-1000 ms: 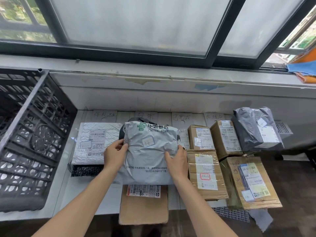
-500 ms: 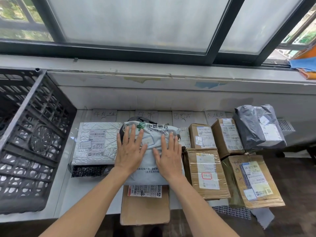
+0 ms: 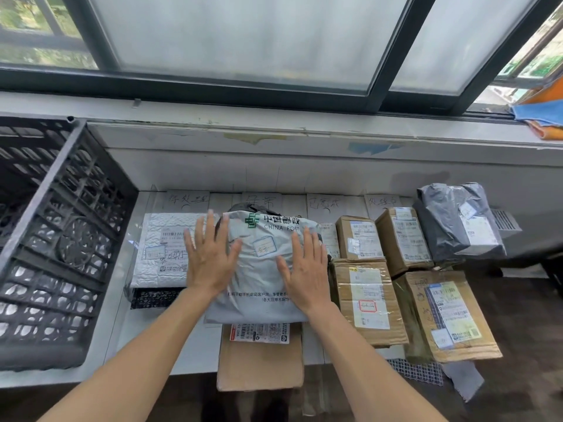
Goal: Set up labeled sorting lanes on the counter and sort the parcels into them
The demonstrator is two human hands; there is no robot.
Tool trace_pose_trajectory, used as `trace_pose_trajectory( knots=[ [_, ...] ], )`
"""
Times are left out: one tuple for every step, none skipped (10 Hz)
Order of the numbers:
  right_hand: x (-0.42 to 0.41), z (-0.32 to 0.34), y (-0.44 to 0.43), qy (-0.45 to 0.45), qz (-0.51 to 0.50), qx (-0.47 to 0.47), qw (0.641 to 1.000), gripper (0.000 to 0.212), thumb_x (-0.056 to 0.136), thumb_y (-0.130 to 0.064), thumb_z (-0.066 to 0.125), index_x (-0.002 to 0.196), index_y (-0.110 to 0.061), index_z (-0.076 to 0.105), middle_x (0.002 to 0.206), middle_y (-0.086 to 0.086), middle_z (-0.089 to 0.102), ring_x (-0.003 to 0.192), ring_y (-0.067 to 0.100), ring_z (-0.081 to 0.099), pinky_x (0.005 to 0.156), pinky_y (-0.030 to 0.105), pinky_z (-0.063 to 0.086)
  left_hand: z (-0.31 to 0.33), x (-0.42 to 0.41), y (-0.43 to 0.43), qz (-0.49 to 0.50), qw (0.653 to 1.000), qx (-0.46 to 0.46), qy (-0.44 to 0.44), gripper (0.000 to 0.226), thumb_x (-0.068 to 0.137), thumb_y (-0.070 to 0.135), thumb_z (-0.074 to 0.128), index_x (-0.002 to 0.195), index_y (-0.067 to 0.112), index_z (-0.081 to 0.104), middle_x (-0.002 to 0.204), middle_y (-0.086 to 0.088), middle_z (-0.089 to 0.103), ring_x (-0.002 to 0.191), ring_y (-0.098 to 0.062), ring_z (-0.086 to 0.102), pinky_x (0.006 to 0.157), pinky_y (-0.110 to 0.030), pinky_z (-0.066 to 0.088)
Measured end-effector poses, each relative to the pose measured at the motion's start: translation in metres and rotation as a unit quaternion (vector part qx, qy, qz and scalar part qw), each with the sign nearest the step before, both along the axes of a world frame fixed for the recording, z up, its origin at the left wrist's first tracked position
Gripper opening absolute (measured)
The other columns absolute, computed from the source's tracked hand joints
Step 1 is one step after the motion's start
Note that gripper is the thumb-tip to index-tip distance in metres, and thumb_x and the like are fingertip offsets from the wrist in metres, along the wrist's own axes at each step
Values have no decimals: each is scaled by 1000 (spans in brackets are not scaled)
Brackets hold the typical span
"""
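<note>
- Head camera, looking down at a white counter (image 3: 100,354) beneath a window. At far left stands a black plastic lattice crate (image 3: 61,239).
- Against the wall behind the parcels are four handwritten paper lane labels (image 3: 189,201), their writing too faint to read.
- In the leftmost lane lies a flat silver padded mailer (image 3: 161,248).
- The left hand (image 3: 208,263) lies flat, fingers straight and spread. It presses on the left edge of a pale grey China Post plastic mailer bag (image 3: 262,287), with its fingertips partly over the silver mailer.
- That bag sits in the second lane and overlaps a flat brown cardboard envelope (image 3: 259,367), which overhangs the counter's front edge.
- The right hand (image 3: 304,275) presses flat on the bag's right side, fingers straight.
- A second ago both hands gripped the bag by its sides. Half a second ago the palms lay close together on top. Now they have slid apart, smoothing it down.
- This suggests the bag has been placed and this sorting step is nearly finished.
- Further right, brown cardboard boxes (image 3: 365,293) fill the next lanes, and a dark grey plastic-wrapped parcel (image 3: 457,220) sits at far right.
</note>
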State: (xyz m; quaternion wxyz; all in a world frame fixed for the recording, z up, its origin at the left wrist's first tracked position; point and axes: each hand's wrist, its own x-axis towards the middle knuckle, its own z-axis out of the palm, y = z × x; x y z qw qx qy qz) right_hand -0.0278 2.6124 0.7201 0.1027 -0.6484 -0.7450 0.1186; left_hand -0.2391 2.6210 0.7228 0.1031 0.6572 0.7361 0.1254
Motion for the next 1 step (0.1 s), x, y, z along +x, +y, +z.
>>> trace_pose_trajectory(
  knots=[
    [5,15,7,-6,-1,13,1000,74,101,-64,15,160,-19,14,168,9,3,155,27,-1,126,48,7,15,-43,0,43,998,-12,46,79,94,68,6,158,22,18,167,-11,3,153,-30,-2,119,-54,-9]
  ],
)
